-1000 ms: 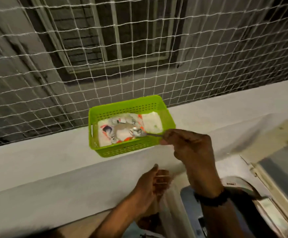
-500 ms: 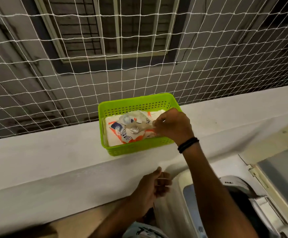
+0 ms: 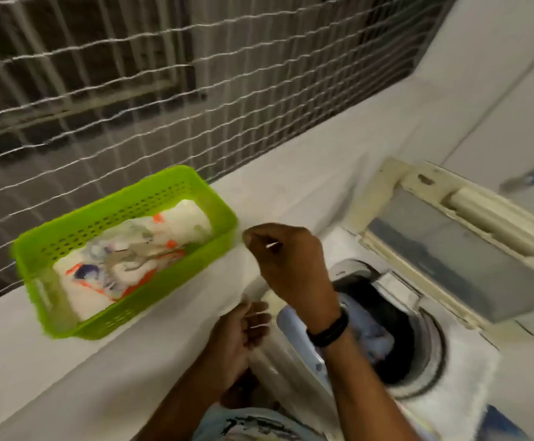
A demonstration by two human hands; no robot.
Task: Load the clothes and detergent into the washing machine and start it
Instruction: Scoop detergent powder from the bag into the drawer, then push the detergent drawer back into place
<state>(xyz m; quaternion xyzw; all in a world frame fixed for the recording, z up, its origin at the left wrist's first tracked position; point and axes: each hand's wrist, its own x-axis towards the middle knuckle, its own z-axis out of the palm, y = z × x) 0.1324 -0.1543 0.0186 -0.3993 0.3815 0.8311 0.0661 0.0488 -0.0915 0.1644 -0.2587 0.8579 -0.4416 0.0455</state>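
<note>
A: Right hand point(image 3: 286, 262)?
B: Curled loosely, just right of the green basket point(image 3: 52, 237) on the white ledge point(image 3: 36, 361); whether it grips anything, cannot tell.
A: Left hand point(image 3: 240, 332)?
B: Near the ledge edge, fingers half bent, holding nothing visible.
A: Detergent?
B: Detergent packet point(image 3: 125, 262) lies in the basket.
A: Machine?
B: Washing machine point(image 3: 450, 361) lower right, lid point(image 3: 459, 246) up, bluish clothes point(image 3: 370, 329) in the drum.

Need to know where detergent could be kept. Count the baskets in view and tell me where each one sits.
1. The green basket sits on the white ledge, left of the right hand and beside the net. Others may lie outside the blurred frame.
</note>
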